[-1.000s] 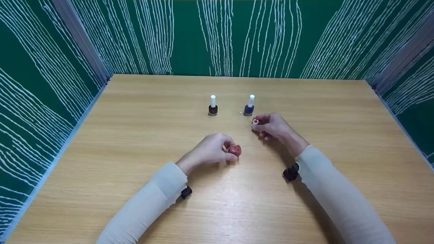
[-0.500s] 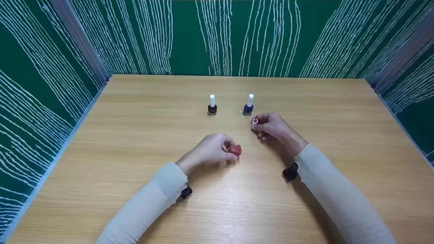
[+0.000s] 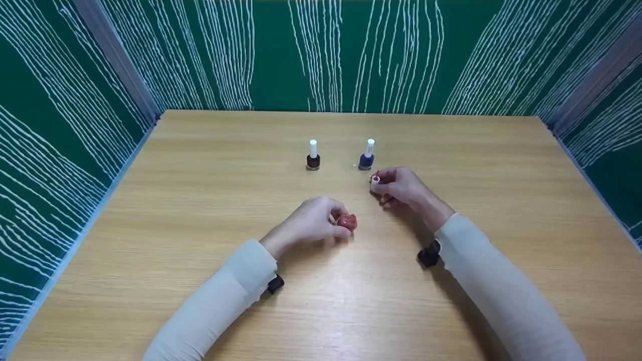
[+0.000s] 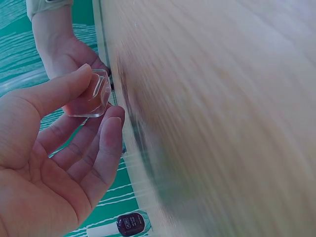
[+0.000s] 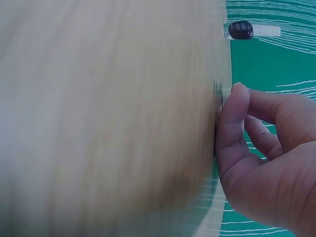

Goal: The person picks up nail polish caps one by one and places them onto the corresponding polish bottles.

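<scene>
In the head view my left hand (image 3: 316, 219) pinches a small glass bottle of red nail polish (image 3: 347, 222) between thumb and fingers. The left wrist view shows that bottle (image 4: 94, 96) from the side, with clear thick glass at its base. Farther right, my right hand (image 3: 404, 189) holds a white nail polish cap (image 3: 375, 182) by its side. Red shows at the cap's upturned opening. From the right wrist, the right hand (image 5: 261, 148) has thumb and fingers together, and the cap is hidden behind them. Cap and bottle are apart.
Two capped nail polish bottles stand upright farther back: a dark red one (image 3: 313, 161) and a blue one (image 3: 366, 161) just beyond the right hand. A tiny white speck (image 3: 354, 165) lies beside the blue one. Green walls with white lines (image 3: 281, 55) border the wooden table (image 3: 225, 150).
</scene>
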A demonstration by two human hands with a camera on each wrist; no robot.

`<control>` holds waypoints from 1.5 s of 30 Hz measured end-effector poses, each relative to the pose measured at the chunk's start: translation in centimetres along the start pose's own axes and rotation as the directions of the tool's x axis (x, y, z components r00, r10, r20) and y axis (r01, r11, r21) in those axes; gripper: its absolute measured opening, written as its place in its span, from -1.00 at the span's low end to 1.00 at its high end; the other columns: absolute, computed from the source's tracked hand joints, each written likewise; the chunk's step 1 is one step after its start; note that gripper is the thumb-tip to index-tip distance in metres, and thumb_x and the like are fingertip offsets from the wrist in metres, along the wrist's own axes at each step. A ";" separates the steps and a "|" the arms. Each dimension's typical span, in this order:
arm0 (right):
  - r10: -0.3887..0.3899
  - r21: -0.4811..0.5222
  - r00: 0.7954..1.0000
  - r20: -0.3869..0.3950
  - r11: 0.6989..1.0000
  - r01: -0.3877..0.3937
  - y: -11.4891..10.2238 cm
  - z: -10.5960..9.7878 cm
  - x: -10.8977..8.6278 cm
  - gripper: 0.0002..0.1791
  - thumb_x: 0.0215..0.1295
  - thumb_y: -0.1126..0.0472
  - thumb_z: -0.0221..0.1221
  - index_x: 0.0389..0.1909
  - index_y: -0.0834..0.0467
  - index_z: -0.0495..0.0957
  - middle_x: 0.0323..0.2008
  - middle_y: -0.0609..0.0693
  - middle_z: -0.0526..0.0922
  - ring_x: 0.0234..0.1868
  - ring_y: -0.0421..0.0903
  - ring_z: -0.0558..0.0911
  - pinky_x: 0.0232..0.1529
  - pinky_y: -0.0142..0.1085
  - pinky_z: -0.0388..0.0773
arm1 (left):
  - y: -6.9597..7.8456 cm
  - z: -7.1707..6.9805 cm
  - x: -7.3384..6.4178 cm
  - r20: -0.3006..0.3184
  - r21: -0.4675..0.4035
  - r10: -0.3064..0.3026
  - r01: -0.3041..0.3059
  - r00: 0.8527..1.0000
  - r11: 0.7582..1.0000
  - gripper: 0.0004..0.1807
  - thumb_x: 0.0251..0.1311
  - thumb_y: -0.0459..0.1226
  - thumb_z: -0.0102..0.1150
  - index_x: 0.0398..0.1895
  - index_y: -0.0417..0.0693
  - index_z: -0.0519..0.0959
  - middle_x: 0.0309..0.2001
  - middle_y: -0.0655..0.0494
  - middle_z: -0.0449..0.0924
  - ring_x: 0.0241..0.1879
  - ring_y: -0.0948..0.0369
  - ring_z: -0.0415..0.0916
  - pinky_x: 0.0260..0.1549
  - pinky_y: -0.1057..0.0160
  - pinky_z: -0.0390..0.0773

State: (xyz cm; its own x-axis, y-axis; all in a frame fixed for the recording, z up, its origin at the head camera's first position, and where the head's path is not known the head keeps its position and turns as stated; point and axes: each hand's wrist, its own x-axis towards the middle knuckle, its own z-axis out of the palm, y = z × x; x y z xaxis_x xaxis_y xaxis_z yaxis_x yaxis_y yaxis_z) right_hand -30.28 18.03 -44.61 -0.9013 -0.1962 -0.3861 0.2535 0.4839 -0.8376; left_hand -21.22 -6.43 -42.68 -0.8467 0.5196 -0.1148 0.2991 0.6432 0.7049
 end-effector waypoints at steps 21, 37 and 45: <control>-0.006 0.008 0.999 0.047 1.000 0.005 0.1 -0.3 -1.0 -0.57 0.42 0.23 0.26 0.26 0.19 0.49 -0.06 0.18 0.60 -0.35 -0.04 0.68 -0.25 -0.19 0.70 | 0.4 -0.1 -0.2 -0.007 0.006 -0.004 0.004 1.000 1.000 -0.75 0.11 -0.19 0.52 -0.16 -0.03 0.72 -0.28 0.29 0.68 -0.26 0.27 0.55 -0.12 0.22 0.48; -0.159 -0.046 0.973 0.168 0.985 0.169 0.5 -1.5 -6.1 -0.57 0.41 0.22 0.28 0.22 0.27 0.51 0.14 0.21 0.51 -0.36 0.01 0.70 -0.27 -0.18 0.70 | 0.4 -0.3 -0.1 -0.015 -0.046 0.026 -0.027 1.000 0.999 -0.73 0.12 -0.18 0.52 -0.13 -0.03 0.73 -0.26 0.29 0.68 -0.25 0.28 0.55 -0.21 0.30 0.51; -0.250 -0.074 0.942 0.225 0.959 0.273 1.3 -1.4 -8.7 -0.55 0.39 0.21 0.29 0.20 0.34 0.52 0.10 0.29 0.55 -0.29 0.15 0.71 -0.32 -0.11 0.70 | 0.6 -0.1 0.3 -0.030 -0.028 0.046 -0.046 0.999 0.999 -0.72 0.11 -0.17 0.53 -0.13 -0.02 0.74 -0.28 0.31 0.68 -0.27 0.29 0.55 -0.20 0.29 0.48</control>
State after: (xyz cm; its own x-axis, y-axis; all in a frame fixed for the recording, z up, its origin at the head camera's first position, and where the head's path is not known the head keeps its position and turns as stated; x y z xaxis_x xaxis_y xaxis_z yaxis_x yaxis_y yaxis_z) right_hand -22.56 21.56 -41.81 -0.8332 -0.4978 -0.2408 -0.0289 0.4739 -0.8801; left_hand -21.28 -5.91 -42.21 -0.8451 0.5311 -0.0614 0.3255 0.6022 0.7290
